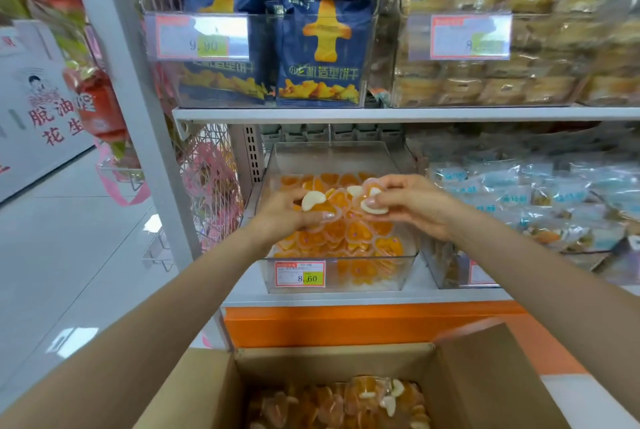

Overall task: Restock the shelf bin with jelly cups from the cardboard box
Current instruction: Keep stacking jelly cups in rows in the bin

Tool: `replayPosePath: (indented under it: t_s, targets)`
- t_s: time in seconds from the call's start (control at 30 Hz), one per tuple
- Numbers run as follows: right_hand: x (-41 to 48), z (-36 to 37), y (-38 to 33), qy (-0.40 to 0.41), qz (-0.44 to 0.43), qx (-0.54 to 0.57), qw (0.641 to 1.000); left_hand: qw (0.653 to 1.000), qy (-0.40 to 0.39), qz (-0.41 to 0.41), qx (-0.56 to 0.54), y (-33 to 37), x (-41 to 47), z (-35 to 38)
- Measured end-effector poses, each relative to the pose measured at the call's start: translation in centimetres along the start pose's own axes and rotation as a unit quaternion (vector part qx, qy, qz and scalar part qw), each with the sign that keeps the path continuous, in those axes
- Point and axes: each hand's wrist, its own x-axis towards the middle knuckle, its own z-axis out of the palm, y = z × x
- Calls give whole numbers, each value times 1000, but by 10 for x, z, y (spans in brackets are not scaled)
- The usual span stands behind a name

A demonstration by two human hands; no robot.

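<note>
Clear bin (332, 160) on the shelf (346, 298) is holding orange heart-shaped jelly cups (360, 234), which are covering its floor and piling against its front wall. Below the bin, an open cardboard box (332, 359) is holding boxed cups (346, 401), a few showing white halves. A tag (300, 273) on the bin's front is reading 8.60. Above the bin, an upper tag (202, 37) reading 9.90 is fronting dark blue bags (325, 47).

Both arms are reaching over the bin. The left grip (284, 213) is pinching one white-and-orange cup (313, 201) between thumb and curled fingers. The right grip (408, 206) is pinching a small cluster (372, 203) likewise, nearly meeting the left above the bin's middle.
</note>
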Motion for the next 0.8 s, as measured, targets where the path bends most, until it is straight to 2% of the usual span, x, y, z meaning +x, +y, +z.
replayPosePath:
  t_s: [0.17,0.3,0.47,0.57,0.67,0.8]
  targets:
    - [-6,2,14,50,-33,-37,998,994,0,-45,-97,-8,-6,3]
    - [-4,10,17,68,-45,-53,995,990,15,-70,-122,-10,-2,5]
    - [3,3,17,-3,-3,81,997,977,-12,-101,-190,-7,4,12]
    - [7,-1,18,-19,15,59,998,954,-69,-141,-255,-7,9,7]
    - [11,-4,21,1,18,36,999,962,-101,-122,-223,-13,11,3]
    - [16,-6,20,-6,12,41,999,986,-54,-100,-123,-12,11,6]
